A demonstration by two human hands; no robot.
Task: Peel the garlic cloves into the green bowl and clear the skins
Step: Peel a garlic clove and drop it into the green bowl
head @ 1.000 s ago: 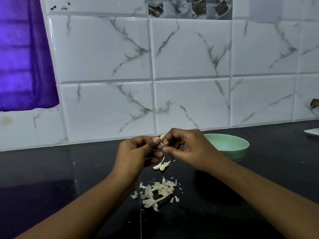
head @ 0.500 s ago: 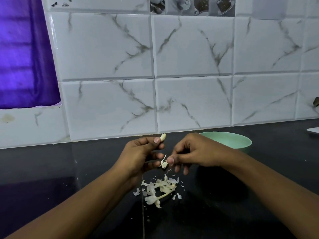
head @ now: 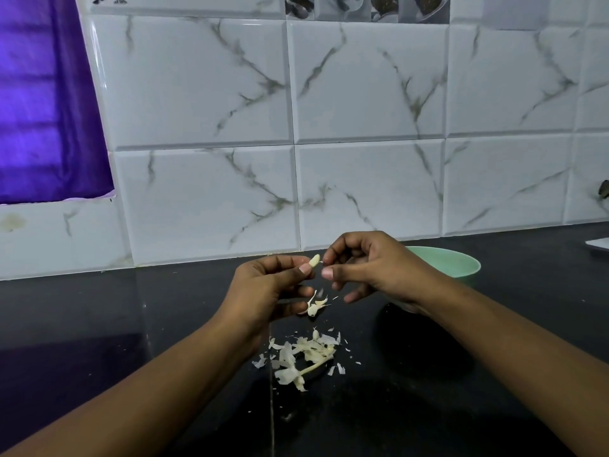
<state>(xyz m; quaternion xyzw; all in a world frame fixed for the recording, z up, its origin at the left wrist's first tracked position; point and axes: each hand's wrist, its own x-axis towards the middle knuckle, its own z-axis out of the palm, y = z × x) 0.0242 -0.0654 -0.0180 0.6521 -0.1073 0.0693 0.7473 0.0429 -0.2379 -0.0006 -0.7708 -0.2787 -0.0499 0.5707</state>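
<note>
My left hand (head: 270, 285) pinches a small pale garlic clove (head: 314, 260) between thumb and forefinger, held above the dark counter. My right hand (head: 369, 268) is just right of the clove, its thumb and forefinger tips close to it with the fingers curled; whether they pinch any skin I cannot tell. A few skin scraps (head: 314, 306) lie or hang just below the hands. A pile of garlic skins (head: 304, 356) lies on the counter under them. The green bowl (head: 458, 263) stands behind my right wrist, its inside hidden.
The black counter (head: 131, 324) runs to a white marble-patterned tiled wall (head: 362, 176) close behind the hands. A purple curtain (head: 43, 110) hangs at the far left. The corner of a white object (head: 599, 245) shows at the right edge.
My right hand dropped from the clove toward the counter, then rose back beside it. The left hand kept holding the clove. The view shifted slightly.
</note>
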